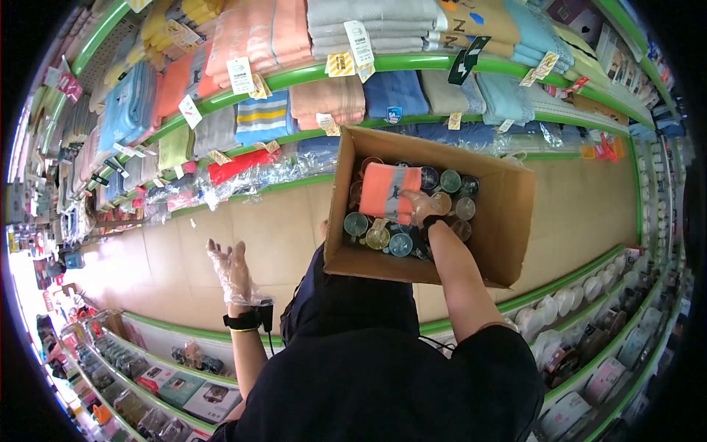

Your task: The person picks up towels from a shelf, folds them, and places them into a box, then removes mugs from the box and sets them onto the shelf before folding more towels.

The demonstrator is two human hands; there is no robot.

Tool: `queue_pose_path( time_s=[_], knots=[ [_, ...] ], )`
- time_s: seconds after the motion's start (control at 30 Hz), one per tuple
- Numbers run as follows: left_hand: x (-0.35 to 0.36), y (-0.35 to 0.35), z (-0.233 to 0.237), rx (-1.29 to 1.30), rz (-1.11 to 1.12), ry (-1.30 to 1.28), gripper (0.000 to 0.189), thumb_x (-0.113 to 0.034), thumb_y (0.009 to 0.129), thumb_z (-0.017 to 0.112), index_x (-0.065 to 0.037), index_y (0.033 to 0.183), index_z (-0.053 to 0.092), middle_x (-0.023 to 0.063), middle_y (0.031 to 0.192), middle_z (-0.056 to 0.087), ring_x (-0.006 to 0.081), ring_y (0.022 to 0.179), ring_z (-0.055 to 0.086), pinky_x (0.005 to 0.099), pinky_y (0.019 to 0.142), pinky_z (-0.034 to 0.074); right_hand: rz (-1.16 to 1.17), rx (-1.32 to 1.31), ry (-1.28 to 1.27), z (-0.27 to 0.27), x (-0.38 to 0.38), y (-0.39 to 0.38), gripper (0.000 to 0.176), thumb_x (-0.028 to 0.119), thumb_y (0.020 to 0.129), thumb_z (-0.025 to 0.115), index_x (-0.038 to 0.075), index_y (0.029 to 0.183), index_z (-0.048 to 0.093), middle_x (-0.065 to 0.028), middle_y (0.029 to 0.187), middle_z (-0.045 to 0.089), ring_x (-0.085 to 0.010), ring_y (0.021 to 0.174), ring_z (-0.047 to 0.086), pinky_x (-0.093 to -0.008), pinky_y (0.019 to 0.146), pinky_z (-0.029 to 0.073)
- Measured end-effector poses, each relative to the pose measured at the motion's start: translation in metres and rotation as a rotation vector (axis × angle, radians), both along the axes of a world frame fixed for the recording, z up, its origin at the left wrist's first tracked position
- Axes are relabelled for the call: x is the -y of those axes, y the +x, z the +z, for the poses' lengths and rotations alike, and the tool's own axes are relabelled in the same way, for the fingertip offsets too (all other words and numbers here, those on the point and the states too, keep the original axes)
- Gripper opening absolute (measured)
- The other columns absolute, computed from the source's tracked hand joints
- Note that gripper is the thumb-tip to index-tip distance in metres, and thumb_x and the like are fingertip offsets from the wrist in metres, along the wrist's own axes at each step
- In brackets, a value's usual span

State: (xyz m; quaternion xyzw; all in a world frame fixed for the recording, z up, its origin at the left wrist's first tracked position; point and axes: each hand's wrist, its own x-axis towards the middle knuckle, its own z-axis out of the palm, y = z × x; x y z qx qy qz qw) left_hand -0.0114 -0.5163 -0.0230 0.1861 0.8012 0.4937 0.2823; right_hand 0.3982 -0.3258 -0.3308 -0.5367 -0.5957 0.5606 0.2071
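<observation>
My right hand (420, 208) reaches into an open cardboard box (509, 214) and grips the right side of a folded orange towel (378, 189). The towel has a grey band with a dark figure on it. It lies over several see-through, round plastic cups (401, 244), some tinted blue, green or yellow. A few cups are partly hidden under the towel and my hand. Out to the left, my left hand (233, 271) is raised over the floor in a clear plastic glove, fingers apart, with nothing in it.
Shelves with green edges hold stacked folded towels (372, 29) with hanging price tags ahead of me. Behind me, lower shelves carry boxed goods (180, 389) on the left and white round items (563, 300) on the right. Tiled floor (272, 221) runs between the shelves.
</observation>
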Motion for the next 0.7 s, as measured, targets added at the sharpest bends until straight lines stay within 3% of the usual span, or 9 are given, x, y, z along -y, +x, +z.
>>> queue_pose_path(
  time_s=[0.03,0.1,0.13,0.17,0.3,0.37,0.47,0.57,0.7],
  knots=[
    [-0.005,0.001,0.000,0.008,-0.001,0.013,0.085,-0.016,0.085,0.064,-0.002,0.146,0.006,0.0234,0.150,0.014,0.0396,0.136,0.024,0.0428,0.107,0.030,-0.001,0.008,0.013,0.023,-0.003,-0.010,0.031,0.024,0.078,0.068,0.011,0.106,0.063,-0.0086,0.091,0.061,-0.0209,0.068,0.059,-0.0329,0.065,0.049],
    [-0.022,0.014,0.008,0.068,-0.145,0.086,0.079,-0.015,0.086,0.062,-0.002,0.145,0.012,0.0220,0.149,0.018,0.0381,0.135,0.028,0.0423,0.106,0.031,-0.457,-0.150,-0.416,0.055,-0.009,-0.025,0.030,0.023,0.078,0.068,0.003,0.100,0.063,-0.0063,0.091,0.061,-0.0184,0.069,0.060,-0.0305,0.063,0.048],
    [-0.033,0.024,0.016,0.077,-0.171,0.095,0.074,-0.014,0.086,0.061,-0.002,0.144,0.017,0.0206,0.148,0.021,0.0373,0.132,0.032,0.0419,0.105,0.033,-0.300,-0.096,-0.369,0.118,-0.006,-0.026,0.029,0.019,0.081,0.066,-0.003,0.100,0.060,-0.0049,0.092,0.062,-0.0163,0.075,0.060,-0.0289,0.066,0.048],
    [-0.039,0.025,0.014,0.087,-0.174,0.109,0.074,-0.014,0.086,0.061,-0.002,0.144,0.017,0.0206,0.148,0.021,0.0373,0.132,0.032,0.0419,0.105,0.033,-0.190,-0.216,-0.375,0.132,-0.007,-0.020,0.046,0.024,0.077,0.070,-0.006,0.109,0.056,-0.0088,0.099,0.062,-0.0181,0.084,0.057,-0.0309,0.075,0.045],
    [-0.065,0.033,0.026,0.270,-0.429,0.269,0.061,-0.015,0.089,0.061,-0.002,0.140,0.031,0.0179,0.140,0.038,0.0261,0.126,0.043,0.0360,0.105,0.036,-0.160,-0.380,-0.283,0.304,0.032,-0.019,0.029,0.009,0.079,0.065,-0.001,0.105,0.059,-0.0069,0.099,0.063,-0.0149,0.088,0.060,-0.0298,0.079,0.048],
    [-0.076,0.043,0.040,0.522,-0.686,0.386,0.061,-0.018,0.089,0.063,-0.002,0.139,0.032,0.0161,0.135,0.044,0.0250,0.122,0.047,0.0376,0.103,0.039,-0.270,-0.393,-0.345,0.369,0.044,-0.027,0.039,0.004,0.080,0.067,0.000,0.116,0.055,-0.0075,0.108,0.062,-0.0140,0.097,0.060,-0.0313,0.087,0.049],
    [-0.088,0.065,0.053,0.787,-0.776,0.380,0.059,-0.023,0.089,0.063,0.000,0.136,0.037,0.0148,0.133,0.048,0.0245,0.120,0.049,0.0390,0.102,0.041,-0.220,-0.545,-0.242,0.408,0.054,-0.034,0.047,0.004,0.079,0.068,0.000,0.123,0.051,-0.0071,0.112,0.060,-0.0144,0.100,0.059,-0.0309,0.088,0.048],
    [-0.099,0.077,0.066,1.488,-0.681,0.317,0.054,-0.023,0.092,0.058,0.003,0.134,0.037,0.0166,0.130,0.050,0.0246,0.118,0.051,0.0420,0.099,0.044,-0.152,-0.628,-0.224,0.434,0.052,-0.056,0.052,0.004,0.078,0.070,0.000,0.125,0.048,-0.0066,0.115,0.059,-0.0142,0.101,0.058,-0.0313,0.089,0.048],
    [-0.091,0.053,0.074,1.587,-0.563,0.364,0.052,-0.004,0.089,0.057,-0.002,0.136,0.034,0.0129,0.117,0.056,0.0252,0.107,0.058,0.0375,0.094,0.048,0.020,-0.613,-0.162,0.428,0.041,-0.094,0.055,0.005,0.077,0.071,0.001,0.126,0.047,-0.0047,0.115,0.058,-0.0129,0.101,0.057,-0.0300,0.087,0.048]
  ],
)
